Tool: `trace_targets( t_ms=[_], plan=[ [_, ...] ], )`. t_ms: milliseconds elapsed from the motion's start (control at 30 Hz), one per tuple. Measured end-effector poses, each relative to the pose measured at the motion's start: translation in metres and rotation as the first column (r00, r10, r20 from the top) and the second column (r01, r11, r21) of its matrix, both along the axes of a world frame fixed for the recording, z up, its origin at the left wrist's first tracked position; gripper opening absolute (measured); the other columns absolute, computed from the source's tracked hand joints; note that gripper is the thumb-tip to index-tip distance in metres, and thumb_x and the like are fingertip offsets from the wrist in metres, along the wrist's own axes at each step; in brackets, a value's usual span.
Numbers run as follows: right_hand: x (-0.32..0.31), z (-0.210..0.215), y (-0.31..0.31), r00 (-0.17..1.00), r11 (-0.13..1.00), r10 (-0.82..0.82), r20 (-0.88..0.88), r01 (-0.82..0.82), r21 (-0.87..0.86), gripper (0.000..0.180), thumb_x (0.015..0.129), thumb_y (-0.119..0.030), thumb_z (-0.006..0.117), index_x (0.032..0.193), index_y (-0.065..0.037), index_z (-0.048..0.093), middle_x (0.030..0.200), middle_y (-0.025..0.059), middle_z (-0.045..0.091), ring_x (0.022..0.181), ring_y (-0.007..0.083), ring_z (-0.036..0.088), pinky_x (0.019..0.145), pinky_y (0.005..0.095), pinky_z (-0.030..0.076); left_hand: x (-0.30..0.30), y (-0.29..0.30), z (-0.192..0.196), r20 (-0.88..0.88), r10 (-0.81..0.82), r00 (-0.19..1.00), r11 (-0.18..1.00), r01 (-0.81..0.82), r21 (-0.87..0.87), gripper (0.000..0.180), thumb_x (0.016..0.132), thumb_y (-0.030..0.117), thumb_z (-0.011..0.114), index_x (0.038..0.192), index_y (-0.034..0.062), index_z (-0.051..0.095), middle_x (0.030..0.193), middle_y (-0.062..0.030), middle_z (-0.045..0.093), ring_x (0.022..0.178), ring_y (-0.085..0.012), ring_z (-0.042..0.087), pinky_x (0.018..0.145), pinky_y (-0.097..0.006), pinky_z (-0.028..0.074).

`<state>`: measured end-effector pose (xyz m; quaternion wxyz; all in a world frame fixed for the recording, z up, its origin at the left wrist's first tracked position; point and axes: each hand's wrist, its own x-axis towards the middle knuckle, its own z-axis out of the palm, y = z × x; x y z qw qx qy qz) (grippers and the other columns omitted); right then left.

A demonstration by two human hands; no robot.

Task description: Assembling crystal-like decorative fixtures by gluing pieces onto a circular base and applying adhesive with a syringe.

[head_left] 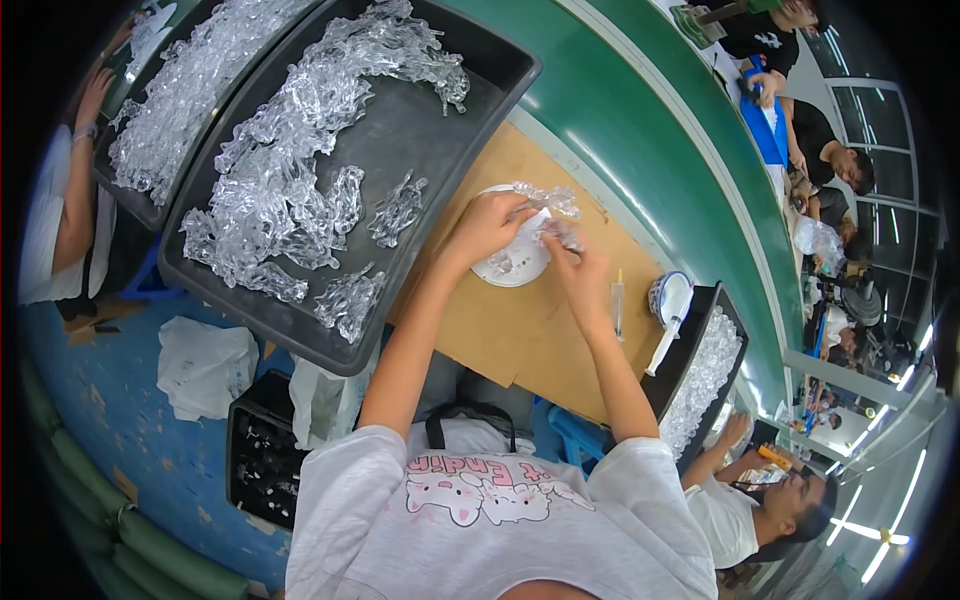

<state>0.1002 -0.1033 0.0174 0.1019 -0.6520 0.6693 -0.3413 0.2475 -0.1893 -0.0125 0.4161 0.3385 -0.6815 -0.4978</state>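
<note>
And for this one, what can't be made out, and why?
All in the head view:
- Left hand's grip: fingertips hidden by the hand itself and clear plastic.
- Clear piece at the right hand: outline blurred, partly covered by that hand.
- Big tray's far end: cut off by the top edge.
- Bits in the black bin: too small.

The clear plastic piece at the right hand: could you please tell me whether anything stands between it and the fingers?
Nothing visible does: the right hand grips the clear plastic piece directly, near the round white plate.
</note>
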Motion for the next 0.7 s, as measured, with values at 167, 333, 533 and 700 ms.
trace_targets(
  t_ms=[167, 333, 533, 700],
  plan=[
    [-0.02, -0.002, -0.003, 0.705, 0.929, -0.271, 0.655, 0.014, 0.369, 0.025, 0.089, -0.021, 0.06, 0.098, 0.002, 0.063, 0.093, 0.0049, 0.065, 0.081, 0.0103, 0.06, 0.073, 0.0246, 0.048, 0.0, -0.001, -0.004, -0.012, 0.008, 1.0, 1.0, -0.007, 0.014, 0.019, 0.082, 0.015, 0.06, 0.085, -0.0029, 0.062, 0.075, -0.0217, 0.059, 0.071, -0.0384, 0.057, 0.062, -0.043, 0.042],
    [-0.021, -0.001, -0.006, 0.671, 0.922, -0.291, 0.682, 0.007, 0.387, 0.025, 0.089, -0.022, 0.06, 0.099, 0.002, 0.062, 0.092, 0.006, 0.065, 0.08, 0.0102, 0.061, 0.074, 0.0247, 0.048, -0.001, -0.002, -0.006, -0.017, -0.014, 1.0, 1.0, 0.014, -0.01, 0.019, 0.081, 0.015, 0.06, 0.088, -0.0022, 0.063, 0.08, -0.0208, 0.062, 0.076, -0.0375, 0.058, 0.066, -0.043, 0.045],
    [-0.013, 0.006, -0.008, 0.677, 0.913, -0.303, 0.671, 0.005, 0.407, 0.025, 0.089, -0.021, 0.06, 0.098, 0.002, 0.062, 0.092, 0.0069, 0.066, 0.079, 0.011, 0.061, 0.074, 0.0246, 0.049, 0.002, -0.002, -0.003, -0.008, -0.024, 1.0, 1.0, 0.024, 0.0, 0.018, 0.081, 0.014, 0.059, 0.09, -0.0016, 0.063, 0.08, -0.0206, 0.062, 0.078, -0.0374, 0.059, 0.067, -0.043, 0.045],
    [-0.008, 0.011, -0.002, 0.852, 0.898, -0.285, 0.44, 0.076, 0.433, 0.026, 0.088, -0.021, 0.062, 0.097, 0.004, 0.062, 0.092, 0.0066, 0.066, 0.079, 0.0114, 0.061, 0.073, 0.0231, 0.047, -0.001, -0.002, -0.002, -0.019, -0.028, 0.999, 1.0, 0.028, -0.003, 0.017, 0.081, 0.013, 0.059, 0.092, 0.0, 0.064, 0.08, -0.0198, 0.062, 0.077, -0.0369, 0.059, 0.066, -0.042, 0.045]
  ],
)
